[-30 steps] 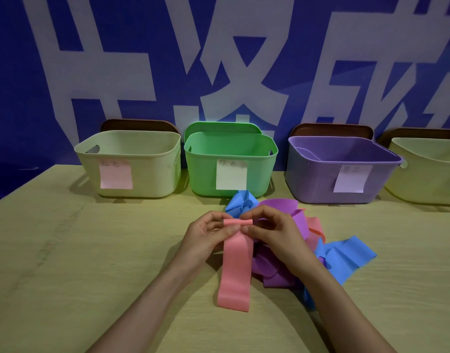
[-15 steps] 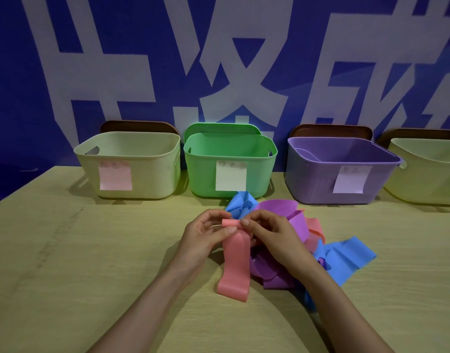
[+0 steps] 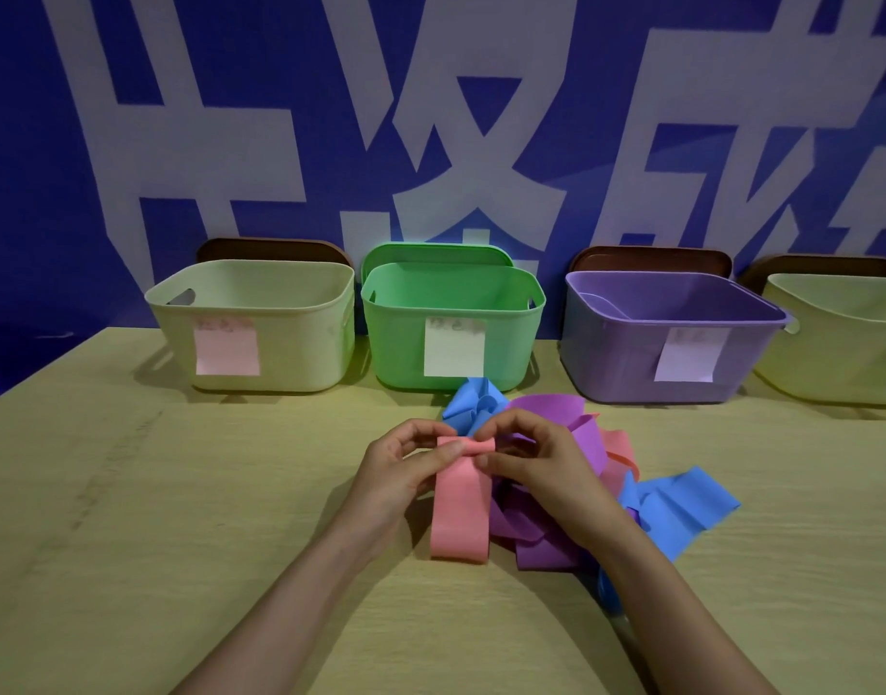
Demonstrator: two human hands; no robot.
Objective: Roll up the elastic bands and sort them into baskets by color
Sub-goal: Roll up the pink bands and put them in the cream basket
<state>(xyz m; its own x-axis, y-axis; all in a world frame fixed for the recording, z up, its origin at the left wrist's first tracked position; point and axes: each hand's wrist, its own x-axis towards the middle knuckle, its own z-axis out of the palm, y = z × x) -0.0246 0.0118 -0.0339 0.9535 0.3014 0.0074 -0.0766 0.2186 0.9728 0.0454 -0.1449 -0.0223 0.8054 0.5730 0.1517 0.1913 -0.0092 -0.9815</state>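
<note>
Head view: left hand [image 3: 395, 474] and right hand [image 3: 531, 459] pinch the rolled top end of the pink band [image 3: 461, 509], thumbs in front, fingers curled behind the roll. Its free length lies flat on the table [image 3: 180, 544] below the fingers. Purple bands [image 3: 546, 549] and blue bands [image 3: 681, 509] lie just right of the fingers. Green basket [image 3: 395, 343] stands beyond the fingertips.

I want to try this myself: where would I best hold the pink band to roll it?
Pinch the pink band at its rolled far end, coming in from both side edges as the left hand and right hand do. The roll is narrow and the flat tail lies toward you.
</note>
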